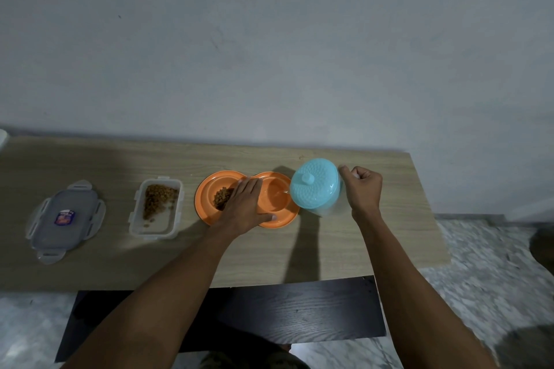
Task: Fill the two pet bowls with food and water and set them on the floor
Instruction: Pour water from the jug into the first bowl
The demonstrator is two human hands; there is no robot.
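Observation:
An orange double pet bowl [207, 210] sits on the wooden table [374, 243]. Its left well holds brown kibble [221, 197]. My left hand [244, 207] lies flat across the bowl's middle, fingers apart, thumb on the front rim. My right hand [364, 189] is closed on the handle of a jug with a light blue lid [314, 183], tilted left toward the right well [277, 195], where a thin stream of water falls from the spout.
A clear food container [156, 208] with kibble stands left of the bowl, its lid [64, 219] further left. A dark board [299, 314] lies below the table's front edge. Marble floor [485, 272] shows to the right.

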